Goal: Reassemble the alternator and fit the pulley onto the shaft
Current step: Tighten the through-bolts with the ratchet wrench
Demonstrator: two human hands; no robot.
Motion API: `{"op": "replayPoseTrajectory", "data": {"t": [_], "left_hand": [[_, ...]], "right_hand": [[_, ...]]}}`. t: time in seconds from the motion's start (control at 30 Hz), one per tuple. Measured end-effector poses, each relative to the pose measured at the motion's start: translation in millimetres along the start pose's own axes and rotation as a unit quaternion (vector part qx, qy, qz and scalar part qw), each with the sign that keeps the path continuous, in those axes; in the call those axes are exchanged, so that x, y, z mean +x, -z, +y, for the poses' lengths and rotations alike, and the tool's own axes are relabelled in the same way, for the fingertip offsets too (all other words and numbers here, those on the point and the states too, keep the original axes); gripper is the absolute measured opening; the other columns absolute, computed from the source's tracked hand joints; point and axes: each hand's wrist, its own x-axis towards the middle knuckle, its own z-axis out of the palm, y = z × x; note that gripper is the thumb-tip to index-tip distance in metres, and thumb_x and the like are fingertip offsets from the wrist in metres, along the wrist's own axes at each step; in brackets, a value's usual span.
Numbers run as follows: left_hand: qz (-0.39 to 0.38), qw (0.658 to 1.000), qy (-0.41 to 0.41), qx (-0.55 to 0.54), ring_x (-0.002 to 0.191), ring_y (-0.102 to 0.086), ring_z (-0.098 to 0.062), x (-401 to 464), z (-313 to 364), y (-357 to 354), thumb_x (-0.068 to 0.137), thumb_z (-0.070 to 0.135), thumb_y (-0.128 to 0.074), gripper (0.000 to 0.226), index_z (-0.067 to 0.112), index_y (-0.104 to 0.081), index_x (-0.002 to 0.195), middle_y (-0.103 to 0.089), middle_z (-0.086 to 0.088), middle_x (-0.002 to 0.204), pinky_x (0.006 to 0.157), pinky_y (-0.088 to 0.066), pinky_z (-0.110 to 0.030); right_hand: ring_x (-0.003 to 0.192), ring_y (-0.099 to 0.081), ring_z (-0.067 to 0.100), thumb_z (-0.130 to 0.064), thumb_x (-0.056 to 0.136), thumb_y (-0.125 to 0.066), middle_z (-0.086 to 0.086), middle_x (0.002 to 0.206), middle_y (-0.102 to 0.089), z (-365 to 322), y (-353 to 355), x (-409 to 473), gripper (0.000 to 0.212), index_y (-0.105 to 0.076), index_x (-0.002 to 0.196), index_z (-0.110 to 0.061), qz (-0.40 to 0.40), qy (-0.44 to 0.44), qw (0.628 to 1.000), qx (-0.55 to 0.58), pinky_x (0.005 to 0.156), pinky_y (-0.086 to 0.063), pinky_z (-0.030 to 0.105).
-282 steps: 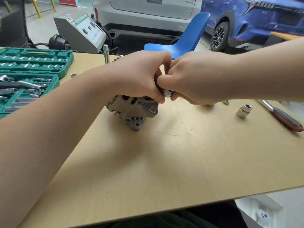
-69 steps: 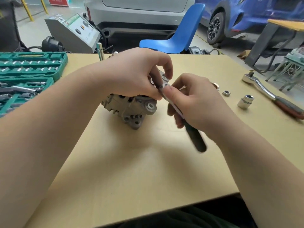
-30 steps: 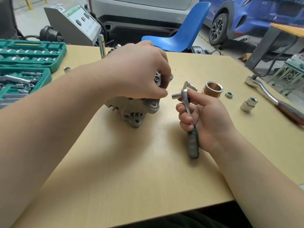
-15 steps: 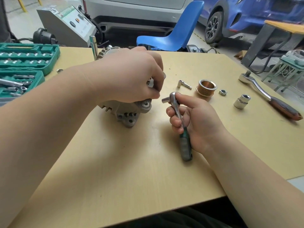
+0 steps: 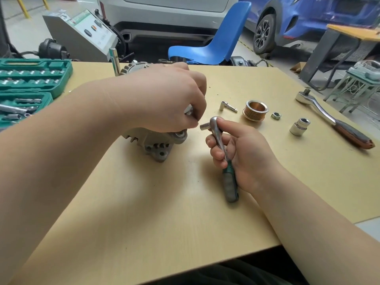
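The grey alternator (image 5: 158,144) lies on the wooden table (image 5: 164,202), left of centre. My left hand (image 5: 164,99) covers its top, fingers curled down on its right end; what they pinch is hidden. Just to its right, my right hand (image 5: 236,153) grips a small green-handled ratchet (image 5: 223,153), its socket end pointing left toward the alternator with a small gap. The ribbed copper-coloured pulley (image 5: 255,111) stands on the table further right, apart from the alternator, with a nut (image 5: 276,115) beside it.
A green socket set case (image 5: 30,79) lies open at the left edge. A loose socket (image 5: 299,126), a small adapter (image 5: 226,106) and a big ratchet with a brown handle (image 5: 337,122) lie at the right. A blue chair (image 5: 216,44) stands behind the table.
My right hand took up the small ratchet, drew back from the alternator and now holds it beside it. Over the last second both hands have barely moved.
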Motion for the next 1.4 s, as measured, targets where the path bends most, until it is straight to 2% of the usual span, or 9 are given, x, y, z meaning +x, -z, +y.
{"op": "replayPoseTrajectory", "data": {"t": [0.2,0.37,0.57,0.87,1.0,1.07,1.23,1.33,1.4], "left_hand": [[-0.101,0.993,-0.061,0.023,0.114,-0.042,-0.009,18.4,-13.0,16.4,0.097,0.055,-0.060,0.009,0.054,-0.069,0.095,-0.054,0.025,0.120,0.090,-0.049,-0.035],[-0.134,0.974,-0.132,0.126,0.120,-0.042,-0.013,24.9,-14.2,27.4,0.093,0.064,-0.042,0.030,0.050,-0.067,0.101,-0.041,0.023,0.137,0.095,-0.053,-0.049],[-0.153,0.948,-0.229,0.161,0.124,-0.046,-0.017,28.8,-8.5,33.9,0.098,0.052,-0.048,0.027,0.046,-0.074,0.100,-0.047,0.019,0.144,0.096,-0.051,-0.049],[-0.205,0.971,-0.118,-0.016,0.116,-0.046,-0.002,38.3,-14.1,31.6,0.098,0.034,-0.071,0.018,0.051,-0.075,0.092,-0.053,0.027,0.129,0.085,-0.035,-0.014],[-0.134,0.987,-0.080,-0.046,0.126,-0.046,-0.006,28.5,-19.8,37.9,0.093,0.052,-0.053,0.031,0.047,-0.074,0.115,-0.056,0.027,0.128,0.099,-0.037,-0.026],[-0.116,0.991,-0.043,-0.041,0.133,-0.044,-0.009,24.9,-24.1,38.8,0.093,0.056,-0.049,0.036,0.049,-0.072,0.120,-0.056,0.026,0.133,0.103,-0.037,-0.031],[-0.136,0.988,0.070,0.005,0.150,-0.027,-0.017,19.6,-37.6,26.3,0.081,0.091,-0.036,0.071,0.054,-0.058,0.137,-0.045,0.017,0.155,0.119,-0.035,-0.053],[-0.120,0.981,0.129,-0.077,0.145,-0.037,-0.016,22.9,-47.0,25.0,0.071,0.104,-0.036,0.080,0.058,-0.060,0.132,-0.048,0.019,0.151,0.115,-0.037,-0.049],[-0.128,0.970,0.163,-0.129,0.133,-0.048,-0.010,24.9,-50.3,26.8,0.063,0.108,-0.040,0.081,0.062,-0.060,0.128,-0.053,0.026,0.143,0.106,-0.040,-0.043]], "right_hand": [[0.045,-0.046,0.015,-0.032,0.101,-0.061,0.006,0.070,-0.061,1.4,0.4,0.4,0.018,-0.062,0.101,-0.014,-0.004,-0.004,1.000,-0.003,0.037,-0.033,0.023],[0.045,-0.046,0.016,-0.031,0.102,-0.061,0.008,0.070,-0.061,1.6,-0.1,1.0,0.018,-0.063,0.099,-0.013,-0.003,0.004,1.000,-0.005,0.037,-0.033,0.023],[0.043,-0.046,0.016,-0.029,0.102,-0.062,0.009,0.069,-0.062,3.5,-0.6,1.1,0.018,-0.063,0.097,-0.012,-0.004,0.007,1.000,-0.001,0.037,-0.033,0.022],[0.044,-0.047,0.018,-0.029,0.101,-0.065,0.010,0.069,-0.062,3.9,0.5,0.7,0.019,-0.063,0.094,-0.012,-0.014,0.011,1.000,0.003,0.038,-0.034,0.022],[0.046,-0.050,0.023,-0.026,0.100,-0.067,0.014,0.081,-0.067,3.9,-0.5,2.4,0.017,-0.067,0.118,-0.026,-0.024,0.059,0.996,-0.061,0.039,-0.035,0.024],[0.047,-0.052,0.024,-0.030,0.100,-0.068,0.013,0.091,-0.067,4.1,-2.7,5.1,0.016,-0.071,0.114,-0.035,-0.042,0.064,0.987,-0.141,0.040,-0.037,0.025],[0.054,-0.057,0.009,-0.045,0.103,-0.060,-0.008,0.082,-0.068,-14.2,0.1,22.9,0.015,-0.072,0.099,-0.036,-0.039,0.154,0.891,-0.425,0.048,-0.042,0.023],[0.073,-0.058,0.006,-0.044,0.101,-0.063,-0.011,0.080,-0.065,-26.6,5.2,33.2,0.013,-0.069,0.095,-0.034,0.000,0.296,0.785,-0.543,0.067,-0.046,0.032],[0.081,-0.057,0.017,-0.038,0.100,-0.066,-0.004,0.086,-0.063,-27.4,6.2,35.3,0.007,-0.070,0.097,-0.033,0.016,0.378,0.753,-0.539,0.075,-0.048,0.040]]}}
